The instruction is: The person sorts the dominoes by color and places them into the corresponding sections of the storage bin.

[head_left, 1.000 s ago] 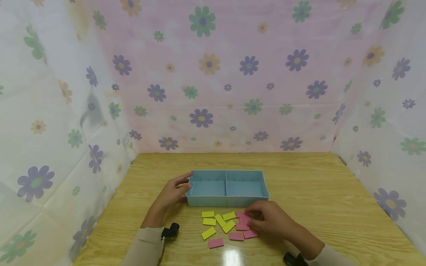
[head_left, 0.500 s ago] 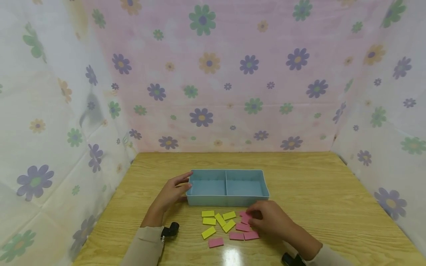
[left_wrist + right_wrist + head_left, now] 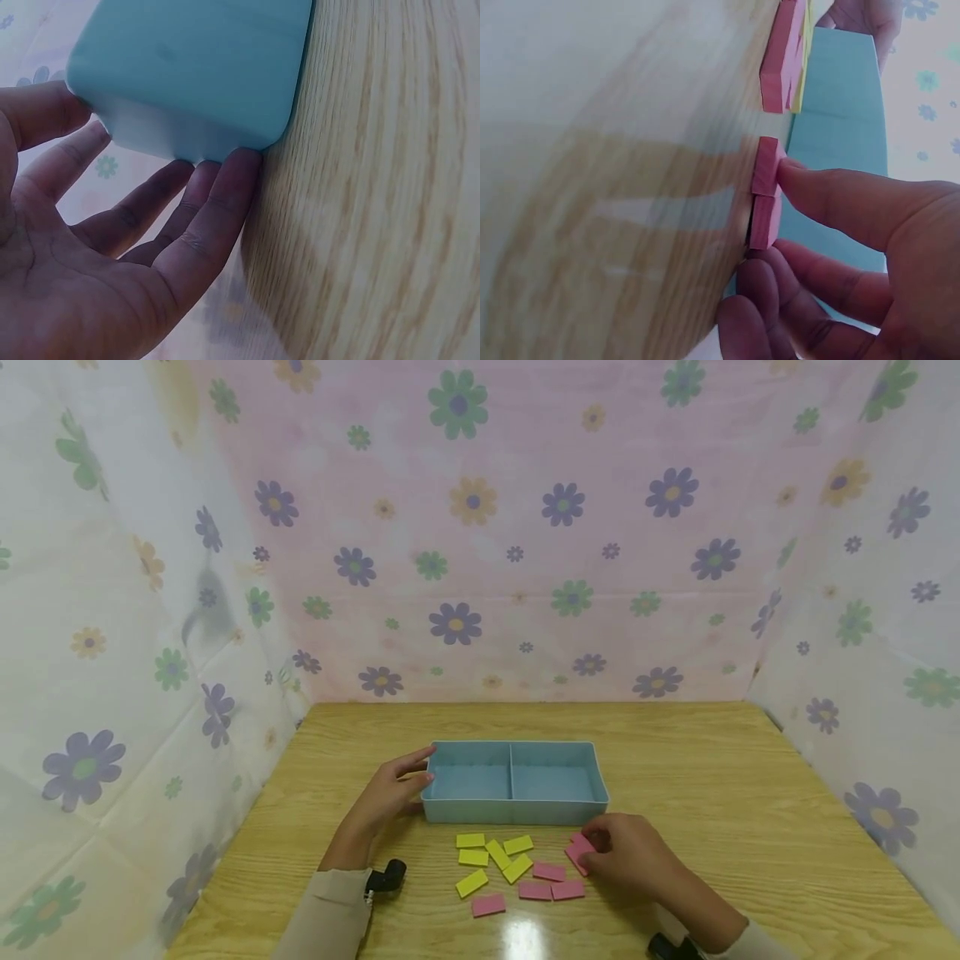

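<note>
My left hand [image 3: 386,797] rests its fingertips against the left end of a light blue two-compartment box [image 3: 517,812]. In the left wrist view, the fingers [image 3: 214,202] are spread and nearly straight on the end wall [image 3: 184,135]. At the box's front right, my right hand [image 3: 633,856] pinches two pink blocks [image 3: 577,855] side by side. The right wrist view has the thumb [image 3: 817,187] on one block [image 3: 766,169] and fingers against the other [image 3: 764,223]. Whether these two touch the table cannot be told. Several yellow blocks [image 3: 472,857] lie before the box.
Other pink blocks lie flat left of my right hand, among them one at the front [image 3: 489,906]. The wood-grain table [image 3: 690,760] reaches a flowered cloth backdrop [image 3: 517,602], with flowered cloth on both sides. Black wrist cameras [image 3: 386,877] show at both sleeves.
My right hand has moved to the right, drawing two pink blocks away from the yellow ones and the other pink ones. The left hand and the box have stayed in place.
</note>
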A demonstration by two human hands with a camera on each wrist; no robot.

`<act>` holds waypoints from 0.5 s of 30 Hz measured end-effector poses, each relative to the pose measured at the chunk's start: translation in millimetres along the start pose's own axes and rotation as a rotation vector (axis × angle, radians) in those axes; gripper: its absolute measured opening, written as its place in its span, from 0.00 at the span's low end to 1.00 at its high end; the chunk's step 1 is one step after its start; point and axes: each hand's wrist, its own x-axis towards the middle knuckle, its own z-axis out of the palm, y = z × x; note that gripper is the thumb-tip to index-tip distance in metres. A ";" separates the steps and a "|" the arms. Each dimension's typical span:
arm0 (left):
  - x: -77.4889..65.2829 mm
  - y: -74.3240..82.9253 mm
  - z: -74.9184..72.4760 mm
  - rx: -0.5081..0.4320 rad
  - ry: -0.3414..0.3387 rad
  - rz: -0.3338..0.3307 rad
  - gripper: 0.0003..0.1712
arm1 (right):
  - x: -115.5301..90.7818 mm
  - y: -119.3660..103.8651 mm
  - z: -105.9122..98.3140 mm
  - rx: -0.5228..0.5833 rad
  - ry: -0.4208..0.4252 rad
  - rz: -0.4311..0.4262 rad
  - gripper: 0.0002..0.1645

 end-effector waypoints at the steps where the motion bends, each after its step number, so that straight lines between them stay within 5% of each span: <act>1: -0.1 0.1 0.2 0.001 0.001 -0.002 0.32 | -0.4 0.4 -0.9 0.003 -0.001 0.024 0.17; 6: -0.9 0.7 -0.2 0.020 -0.002 0.009 0.32 | -1.2 3.4 -4.5 0.010 -0.006 0.107 0.18; 15: -1.4 -0.2 -1.4 0.011 -0.010 0.015 0.33 | 1.4 5.7 -7.6 0.028 0.013 0.132 0.14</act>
